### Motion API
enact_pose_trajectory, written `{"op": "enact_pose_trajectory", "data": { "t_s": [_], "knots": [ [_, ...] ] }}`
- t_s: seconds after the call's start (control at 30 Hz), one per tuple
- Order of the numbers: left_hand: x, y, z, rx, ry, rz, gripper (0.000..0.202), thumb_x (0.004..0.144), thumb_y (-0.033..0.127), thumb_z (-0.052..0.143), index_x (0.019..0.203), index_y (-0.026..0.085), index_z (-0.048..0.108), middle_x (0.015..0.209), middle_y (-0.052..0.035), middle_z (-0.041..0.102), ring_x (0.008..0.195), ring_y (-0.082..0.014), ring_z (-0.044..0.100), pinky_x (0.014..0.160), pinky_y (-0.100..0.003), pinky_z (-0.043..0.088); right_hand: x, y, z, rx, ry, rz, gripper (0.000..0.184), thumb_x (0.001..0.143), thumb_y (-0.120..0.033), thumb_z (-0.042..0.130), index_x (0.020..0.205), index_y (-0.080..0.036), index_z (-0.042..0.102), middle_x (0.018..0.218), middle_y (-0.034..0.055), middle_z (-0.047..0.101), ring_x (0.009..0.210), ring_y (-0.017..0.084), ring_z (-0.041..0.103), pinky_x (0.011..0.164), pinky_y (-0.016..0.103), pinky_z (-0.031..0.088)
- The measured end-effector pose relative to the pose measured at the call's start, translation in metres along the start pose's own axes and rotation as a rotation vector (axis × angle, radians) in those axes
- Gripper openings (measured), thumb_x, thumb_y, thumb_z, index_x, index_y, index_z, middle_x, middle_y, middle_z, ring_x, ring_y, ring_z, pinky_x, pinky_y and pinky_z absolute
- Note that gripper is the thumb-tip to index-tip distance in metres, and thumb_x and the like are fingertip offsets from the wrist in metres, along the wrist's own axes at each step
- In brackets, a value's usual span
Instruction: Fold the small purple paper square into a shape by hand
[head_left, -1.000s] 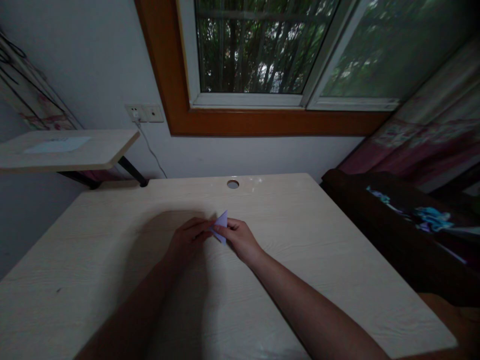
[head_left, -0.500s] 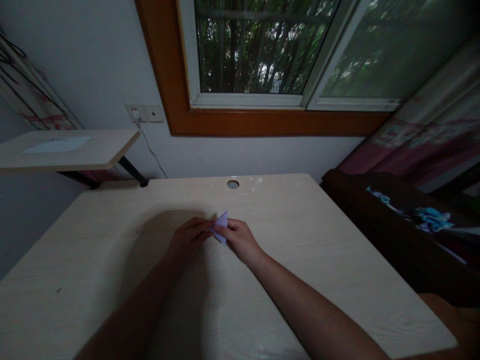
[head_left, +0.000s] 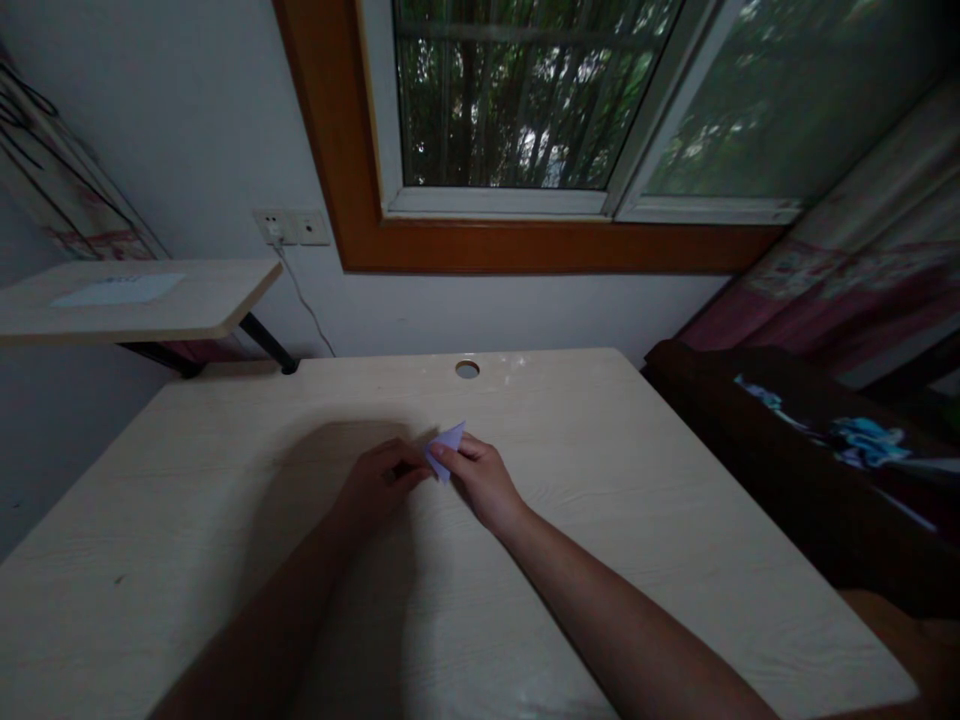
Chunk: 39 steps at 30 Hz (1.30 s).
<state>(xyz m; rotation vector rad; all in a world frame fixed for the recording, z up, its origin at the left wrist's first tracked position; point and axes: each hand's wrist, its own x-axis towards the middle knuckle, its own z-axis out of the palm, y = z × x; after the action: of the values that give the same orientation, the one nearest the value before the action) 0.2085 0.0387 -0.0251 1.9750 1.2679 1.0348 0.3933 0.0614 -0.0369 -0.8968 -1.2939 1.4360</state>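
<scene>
A small folded piece of purple paper (head_left: 450, 440), roughly triangular, is held just above the desk (head_left: 600, 440). My right hand (head_left: 484, 478) pinches it from the right, thumb on top and the other fingers behind. From the left, my left hand (head_left: 386, 478) reaches the paper's left corner with its fingertips pressed together there. The exact grip of those left fingertips is hard to see in the shadow.
A raised shelf (head_left: 210, 310) with a paper sheet (head_left: 120, 290) stands at the left. A round cable hole (head_left: 467, 370) lies near the desk's back edge. Beyond are a wall outlet (head_left: 289, 228), a window (head_left: 517, 110) and, rightward, dark furniture (head_left: 750, 420) with cloth on it.
The purple paper has turned, its upper tip now pointing further right. My left fingers have shifted lower along its left side. My right hand has barely moved.
</scene>
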Motion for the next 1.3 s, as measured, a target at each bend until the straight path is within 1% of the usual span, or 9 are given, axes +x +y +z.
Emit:
{"op": "enact_pose_trajectory", "data": {
  "t_s": [0.13, 0.33, 0.5, 0.7, 0.83, 0.97, 1.1, 1.2, 1.3],
  "knots": [
    [0.0, -0.002, 0.003, -0.014, -0.081, 0.032, 0.018, 0.088, 0.034, 0.063, 0.084, 0.018, 0.07, 0.083, -0.0028, 0.067, 0.075, -0.014, 0.061, 0.071, -0.025, 0.046, -0.001, -0.003, 0.0, -0.063, 0.006, -0.105, 0.015, 0.082, -0.038, 0.071, 0.084, -0.026, 0.079, 0.091, 0.0035, 0.067, 0.093, 0.02, 0.059, 0.088, 0.033, 0.044],
    [0.002, -0.002, 0.003, 0.032, -0.063, -0.036, 0.02, 0.088, 0.035, 0.062, 0.084, 0.017, 0.07, 0.081, -0.0026, 0.063, 0.074, -0.014, 0.059, 0.069, -0.024, 0.044, -0.001, -0.004, 0.001, -0.106, -0.053, -0.124, 0.013, 0.083, -0.038, 0.071, 0.084, -0.028, 0.08, 0.091, 0.0031, 0.063, 0.093, 0.019, 0.058, 0.088, 0.033, 0.045],
    [0.001, -0.002, -0.001, -0.031, -0.065, -0.039, 0.02, 0.089, 0.032, 0.058, 0.084, 0.017, 0.07, 0.081, -0.003, 0.063, 0.074, -0.0143, 0.059, 0.069, -0.024, 0.043, -0.001, -0.006, 0.005, -0.157, -0.05, -0.154, 0.012, 0.08, -0.038, 0.074, 0.08, -0.026, 0.079, 0.093, 0.0038, 0.059, 0.092, 0.019, 0.057, 0.083, 0.032, 0.046],
    [0.001, -0.001, -0.004, -0.081, 0.016, -0.088, 0.024, 0.089, 0.033, 0.058, 0.073, 0.016, 0.064, 0.073, -0.0005, 0.058, 0.07, -0.0133, 0.054, 0.066, -0.023, 0.04, 0.001, -0.001, 0.002, -0.16, 0.047, -0.19, 0.012, 0.081, -0.035, 0.072, 0.078, -0.024, 0.073, 0.089, 0.0032, 0.059, 0.084, 0.017, 0.056, 0.077, 0.031, 0.045],
    [0.001, -0.003, -0.005, -0.119, 0.086, -0.134, 0.025, 0.09, 0.036, 0.056, 0.075, 0.017, 0.061, 0.073, 0.0005, 0.056, 0.069, -0.0129, 0.052, 0.064, -0.023, 0.04, 0.001, 0.0, 0.002, -0.229, 0.035, -0.166, 0.016, 0.082, -0.033, 0.069, 0.072, -0.021, 0.068, 0.082, 0.0014, 0.058, 0.079, 0.016, 0.056, 0.073, 0.029, 0.043],
    [0.001, -0.004, -0.006, -0.134, 0.117, -0.174, 0.023, 0.089, 0.036, 0.057, 0.077, 0.017, 0.062, 0.074, 0.0008, 0.056, 0.07, -0.0129, 0.052, 0.064, -0.023, 0.039, -0.001, -0.003, 0.004, -0.252, 0.001, -0.115, 0.009, 0.08, -0.029, 0.069, 0.083, -0.02, 0.069, 0.086, 0.0015, 0.062, 0.08, 0.016, 0.058, 0.074, 0.028, 0.044],
    [0.001, -0.003, -0.007, -0.126, 0.094, -0.197, 0.023, 0.088, 0.037, 0.058, 0.077, 0.016, 0.063, 0.073, 0.0007, 0.058, 0.069, -0.0129, 0.052, 0.063, -0.023, 0.039, -0.003, -0.003, 0.007, -0.1, 0.052, -0.082, 0.024, 0.08, -0.029, 0.07, 0.102, -0.023, 0.065, 0.092, 0.002, 0.066, 0.086, 0.017, 0.061, 0.078, 0.029, 0.047],
    [0.001, -0.003, -0.007, -0.123, 0.102, -0.217, 0.023, 0.087, 0.036, 0.059, 0.076, 0.016, 0.064, 0.073, 0.0005, 0.059, 0.068, -0.0127, 0.051, 0.063, -0.023, 0.039, -0.004, -0.001, 0.008, -0.076, 0.082, -0.13, 0.025, 0.081, -0.031, 0.07, 0.104, -0.023, 0.063, 0.094, 0.0029, 0.067, 0.089, 0.018, 0.062, 0.079, 0.029, 0.048],
    [0.001, -0.003, -0.007, -0.108, 0.117, -0.227, 0.024, 0.086, 0.037, 0.059, 0.075, 0.016, 0.063, 0.072, 0.0004, 0.059, 0.068, -0.0128, 0.051, 0.062, -0.023, 0.039, -0.005, 0.001, 0.008, -0.167, 0.07, -0.15, 0.02, 0.085, -0.034, 0.066, 0.101, -0.023, 0.066, 0.098, 0.0046, 0.068, 0.089, 0.018, 0.063, 0.078, 0.029, 0.049]
  ]
}}
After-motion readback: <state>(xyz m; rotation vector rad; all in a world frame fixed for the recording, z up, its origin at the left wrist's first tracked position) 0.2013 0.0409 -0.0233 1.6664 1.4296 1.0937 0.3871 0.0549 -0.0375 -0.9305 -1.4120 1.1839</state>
